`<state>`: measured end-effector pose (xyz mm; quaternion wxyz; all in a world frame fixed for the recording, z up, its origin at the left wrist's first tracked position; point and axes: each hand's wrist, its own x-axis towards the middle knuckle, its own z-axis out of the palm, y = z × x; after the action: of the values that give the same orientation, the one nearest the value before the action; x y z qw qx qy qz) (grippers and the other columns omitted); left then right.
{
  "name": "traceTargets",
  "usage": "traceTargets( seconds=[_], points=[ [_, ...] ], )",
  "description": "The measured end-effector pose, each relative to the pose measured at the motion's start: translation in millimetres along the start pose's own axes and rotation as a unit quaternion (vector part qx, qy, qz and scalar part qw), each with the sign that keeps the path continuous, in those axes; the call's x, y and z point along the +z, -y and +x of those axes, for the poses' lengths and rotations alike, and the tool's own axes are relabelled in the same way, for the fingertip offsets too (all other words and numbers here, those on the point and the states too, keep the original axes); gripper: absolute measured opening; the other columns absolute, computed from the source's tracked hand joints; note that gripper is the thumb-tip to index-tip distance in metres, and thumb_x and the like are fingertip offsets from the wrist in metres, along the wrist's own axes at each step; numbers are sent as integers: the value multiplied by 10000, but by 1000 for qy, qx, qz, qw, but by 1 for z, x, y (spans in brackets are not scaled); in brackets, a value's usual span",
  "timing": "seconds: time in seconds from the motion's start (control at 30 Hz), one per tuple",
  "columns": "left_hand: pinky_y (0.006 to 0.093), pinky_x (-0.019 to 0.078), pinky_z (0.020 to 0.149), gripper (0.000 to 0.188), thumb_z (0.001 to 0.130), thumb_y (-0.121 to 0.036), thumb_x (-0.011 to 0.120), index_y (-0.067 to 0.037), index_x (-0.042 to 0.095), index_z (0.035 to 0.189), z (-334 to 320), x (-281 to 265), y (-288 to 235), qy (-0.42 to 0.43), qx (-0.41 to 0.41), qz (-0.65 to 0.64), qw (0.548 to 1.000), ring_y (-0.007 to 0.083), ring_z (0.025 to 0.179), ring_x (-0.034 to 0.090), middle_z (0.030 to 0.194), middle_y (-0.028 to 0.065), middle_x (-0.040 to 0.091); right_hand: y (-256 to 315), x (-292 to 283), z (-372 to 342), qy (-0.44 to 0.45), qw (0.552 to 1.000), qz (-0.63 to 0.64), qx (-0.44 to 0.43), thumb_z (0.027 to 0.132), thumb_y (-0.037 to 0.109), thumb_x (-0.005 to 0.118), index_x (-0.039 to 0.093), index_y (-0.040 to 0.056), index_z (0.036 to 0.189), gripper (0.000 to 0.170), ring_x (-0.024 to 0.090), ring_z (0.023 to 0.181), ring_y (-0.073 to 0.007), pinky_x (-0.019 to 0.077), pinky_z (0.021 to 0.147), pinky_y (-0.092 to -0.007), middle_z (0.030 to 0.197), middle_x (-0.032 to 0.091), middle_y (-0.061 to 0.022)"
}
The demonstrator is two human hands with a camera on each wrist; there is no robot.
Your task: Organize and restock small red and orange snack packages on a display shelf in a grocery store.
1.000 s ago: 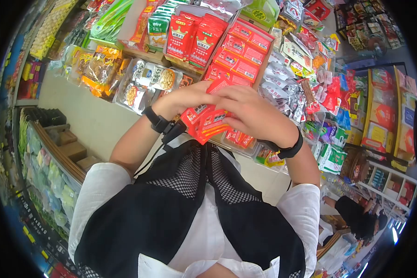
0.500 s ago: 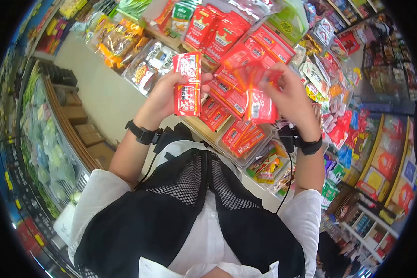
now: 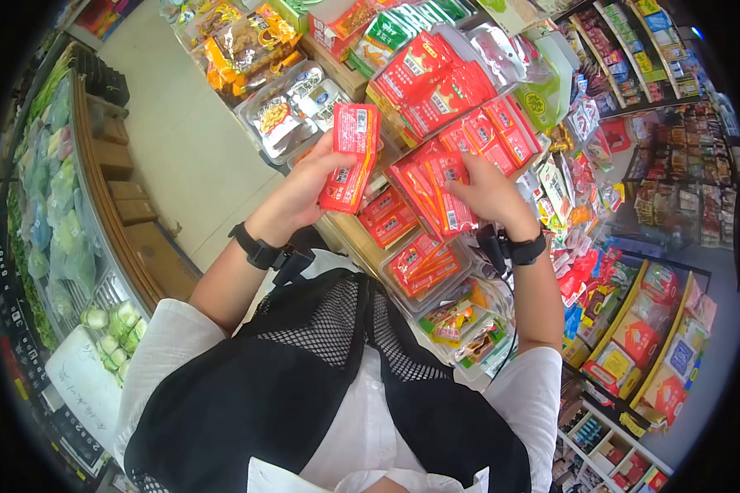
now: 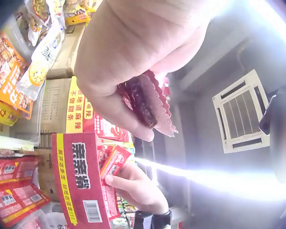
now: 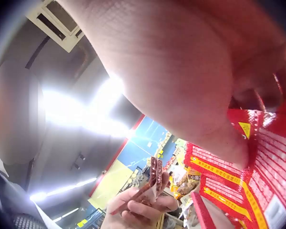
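In the head view my left hand (image 3: 300, 189) pinches a small stack of red snack packets (image 3: 356, 135), thumb on top. The left wrist view shows the serrated edge of a packet (image 4: 162, 107) under those fingers. My right hand (image 3: 501, 197) grips more red packets (image 3: 446, 171), fanned a little, at the near end of a display box filled with the same kind. From the left wrist, the box's red printed front (image 4: 78, 179) stands beside the right hand. The right wrist view has the thumb lying over a red packet (image 5: 276, 157).
Larger red pouches (image 3: 444, 90) stand behind the box. A clear tub (image 3: 427, 267) of red packets sits nearer my body. Nut packs (image 3: 284, 119) lie left of the hands, with silver and coloured snacks at the right. A vegetable rack (image 3: 66, 205) borders the left aisle.
Both hands were together over the packets, then moved apart, the left with one stack. The right hand's packets, blurred in motion half a second ago, now rest at the box. The view has turned.
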<state>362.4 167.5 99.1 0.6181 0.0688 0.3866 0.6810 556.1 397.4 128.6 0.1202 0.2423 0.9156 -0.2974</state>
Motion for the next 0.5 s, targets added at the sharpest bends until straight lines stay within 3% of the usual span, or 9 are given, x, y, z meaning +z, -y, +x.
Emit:
traceTargets(
  seconds=[0.1, 0.13, 0.17, 0.23, 0.27, 0.3, 0.37, 0.4, 0.5],
  points=[
    [361, 587, 800, 696, 848, 45, 525, -140, 283, 1474, 4, -2, -12, 23, 44, 116, 992, 211, 1020, 646, 1192, 97, 565, 20, -9, -16, -82, 996, 44, -7, 843, 229, 717, 570, -37, 1117, 410, 637, 828, -330, 505, 751, -392, 900, 638, -226],
    [324, 556, 836, 782, 775, 71, 554, -111, 278, 1484, 8, -5, -12, 17, 80, 155, 984, 178, 1074, 614, 1255, 105, 544, 17, -11, -20, -103, 992, 61, -29, 863, 212, 718, 564, -24, 1111, 375, 630, 786, -222, 497, 711, -339, 881, 656, -141],
    [324, 556, 836, 782, 775, 71, 554, -111, 278, 1484, 9, -11, -16, 21, 80, 152, 985, 178, 1074, 614, 1255, 105, 544, 15, -14, -24, -103, 993, 58, -26, 863, 212, 718, 564, -24, 1111, 375, 630, 786, -222, 497, 711, -339, 881, 656, -141],
    [297, 505, 894, 829, 749, 59, 556, -125, 271, 1506, 12, -24, -27, 66, 159, 437, 883, 158, 1108, 573, 1310, 129, 523, 15, -20, -31, -78, 938, 336, -25, 888, 174, 709, 581, 3, 1114, 311, 588, 774, -88, 474, 675, -268, 881, 657, -36],
    [285, 514, 833, 763, 740, 43, 590, -92, 346, 1451, 7, -18, -37, 46, 185, 463, 865, 134, 1017, 597, 1176, 105, 591, 17, -21, -34, -85, 920, 382, -5, 903, 140, 696, 591, 22, 1122, 271, 546, 774, -18, 450, 660, -212, 905, 656, 13],
    [285, 514, 833, 763, 740, 43, 590, -92, 346, 1451, 6, -19, -48, 51, 185, 462, 866, 134, 1017, 597, 1176, 105, 591, 11, -19, -33, -89, 920, 381, -2, 903, 140, 696, 591, 22, 1122, 271, 546, 774, -18, 450, 660, -212, 905, 656, 13],
    [251, 515, 768, 674, 735, 52, 609, -78, 416, 1368, 2, -24, -67, 2, 150, 443, 884, 90, 908, 608, 1000, 56, 630, 2, -11, -31, -84, 950, 285, 92, 912, 143, 684, 584, 15, 1143, 282, 553, 758, -22, 451, 658, -202, 932, 662, -3],
    [224, 505, 711, 577, 752, 58, 641, -71, 460, 1285, 1, -26, -75, -8, 160, 412, 897, 53, 833, 600, 893, 17, 629, 14, -19, -32, -23, 963, 236, 128, 904, 134, 682, 577, -3, 1177, 323, 594, 827, -64, 491, 725, -245, 983, 672, -33],
    [208, 489, 702, 496, 781, 55, 670, -55, 491, 1230, 13, -45, -88, 20, 115, 329, 937, 37, 845, 587, 915, 14, 620, -2, 8, -22, -78, 969, 225, 68, 887, 114, 679, 571, -19, 1200, 357, 624, 937, -139, 509, 828, -312, 1047, 675, -73]
  ],
)
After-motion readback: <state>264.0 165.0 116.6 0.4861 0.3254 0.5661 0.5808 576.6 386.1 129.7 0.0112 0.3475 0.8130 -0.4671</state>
